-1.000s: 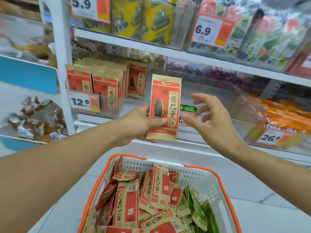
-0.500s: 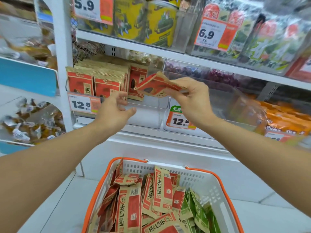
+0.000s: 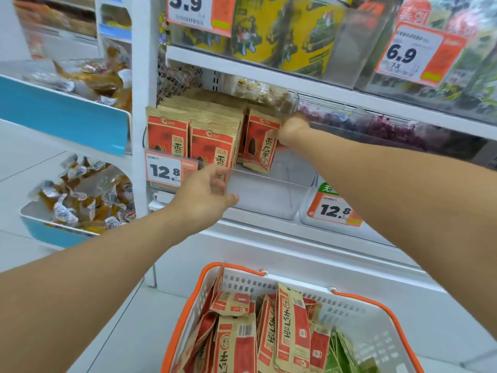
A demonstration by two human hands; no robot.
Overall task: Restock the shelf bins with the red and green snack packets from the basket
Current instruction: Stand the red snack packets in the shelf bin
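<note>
A clear shelf bin [image 3: 271, 196] holds two front rows of red snack packets [image 3: 215, 140] on its left side. My right hand [image 3: 291, 129] reaches deep into the bin and grips the right edge of one more red packet [image 3: 256, 142], which stands upright behind the rows; its fingertips are hidden. My left hand [image 3: 205, 193] rests with relaxed fingers against the bin's front wall, holding nothing. Below, a white basket with an orange rim [image 3: 376, 316] holds several red packets [image 3: 238, 344] and some green packets [image 3: 341, 354] at its right.
A 12.8 price tag [image 3: 164, 170] hangs on the bin's front. Another clear bin with a green-topped 12.8 tag [image 3: 333, 210] sits to the right. Yellow packages [image 3: 285, 30] fill the shelf above. Blue-edged shelves with wrapped sweets [image 3: 80, 195] stand at the left.
My right hand has carried the red packet from in front of the shelf down into the back of the bin and stood it upright. My left hand has moved right along the bin's front.
</note>
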